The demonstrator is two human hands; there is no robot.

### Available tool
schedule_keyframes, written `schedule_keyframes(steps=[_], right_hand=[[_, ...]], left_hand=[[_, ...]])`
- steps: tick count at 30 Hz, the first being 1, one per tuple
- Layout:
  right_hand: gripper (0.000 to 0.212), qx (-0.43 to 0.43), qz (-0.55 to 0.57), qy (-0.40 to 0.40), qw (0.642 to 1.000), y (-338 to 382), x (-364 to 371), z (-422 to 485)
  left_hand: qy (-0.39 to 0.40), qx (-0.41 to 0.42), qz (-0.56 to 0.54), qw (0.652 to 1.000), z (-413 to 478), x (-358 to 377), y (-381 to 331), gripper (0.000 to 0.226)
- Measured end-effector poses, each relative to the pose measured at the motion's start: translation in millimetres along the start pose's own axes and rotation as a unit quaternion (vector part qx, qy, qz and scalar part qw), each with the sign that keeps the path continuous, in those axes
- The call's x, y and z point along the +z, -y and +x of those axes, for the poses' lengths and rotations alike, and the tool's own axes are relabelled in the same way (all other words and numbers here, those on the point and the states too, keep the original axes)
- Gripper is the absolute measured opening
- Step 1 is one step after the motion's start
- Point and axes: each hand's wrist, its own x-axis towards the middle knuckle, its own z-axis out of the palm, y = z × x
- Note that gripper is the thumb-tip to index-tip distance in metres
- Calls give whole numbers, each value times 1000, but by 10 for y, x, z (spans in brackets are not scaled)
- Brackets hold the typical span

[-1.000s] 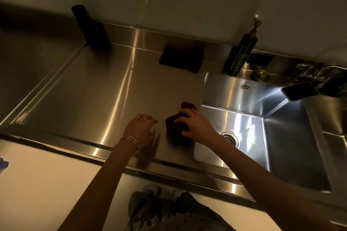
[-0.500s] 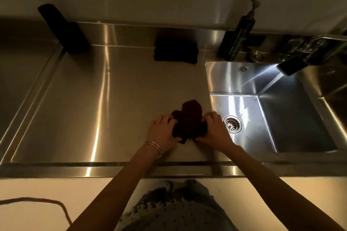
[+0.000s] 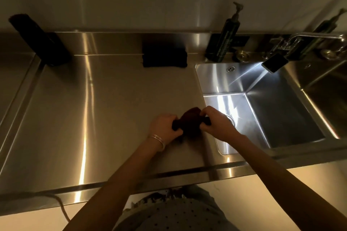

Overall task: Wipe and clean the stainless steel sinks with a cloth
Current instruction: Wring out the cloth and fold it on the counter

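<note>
A dark red cloth [image 3: 189,121] is bunched up just above the steel counter, close to the left rim of the sink [image 3: 277,114]. My left hand [image 3: 165,127], with bangles at the wrist, grips its left end. My right hand [image 3: 216,124] grips its right end, partly over the sink's edge and hiding part of the drain. The sink basin is lit brightly from the upper right. A second basin [image 3: 326,88] lies further right, mostly in shadow.
A dark folded cloth [image 3: 164,58] leans at the backsplash. A dark pump bottle [image 3: 223,43] stands behind the sink, a phone [image 3: 274,63] shines light into it, and a tap [image 3: 311,37] reaches over. A black box [image 3: 41,43] stands at the back left. The steel counter [image 3: 93,108] spreads left.
My left hand has closed on the cloth's left end, and both hands have bunched it together and lifted it slightly; a second ago only my right hand pressed it on the counter.
</note>
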Motion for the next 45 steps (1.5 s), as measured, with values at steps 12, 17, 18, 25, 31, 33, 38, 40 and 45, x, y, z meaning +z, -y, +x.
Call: schedule_keyframes(steps=[12, 17, 18, 25, 31, 33, 38, 40, 45], right_hand=[[26, 67, 51, 231, 969, 135, -116, 823], [40, 122, 70, 108, 984, -1, 190, 845], [46, 127, 64, 121, 982, -39, 207, 830], [42, 150, 18, 161, 975, -170, 247, 886], [27, 55, -134, 14, 989, -37, 267, 823], [20, 7, -87, 43, 995, -35, 264, 644], [46, -4, -114, 137, 984, -175, 366, 164], [48, -9, -150, 153, 977, -180, 444, 110], [24, -13, -120, 112, 986, -133, 323, 234]], left_hand=[[200, -194, -181, 943, 587, -570, 464, 27], [52, -157, -22, 986, 788, -487, 666, 35], [44, -122, -10, 991, 811, -474, 675, 36], [159, 109, 93, 977, 903, -157, 652, 55], [106, 54, 84, 989, 1014, -172, 667, 44], [49, 89, 91, 991, 962, -216, 603, 39], [150, 179, 157, 960, 558, -109, 527, 68], [156, 177, 206, 950, 463, -20, 565, 75], [141, 166, 198, 956, 505, -27, 609, 67]])
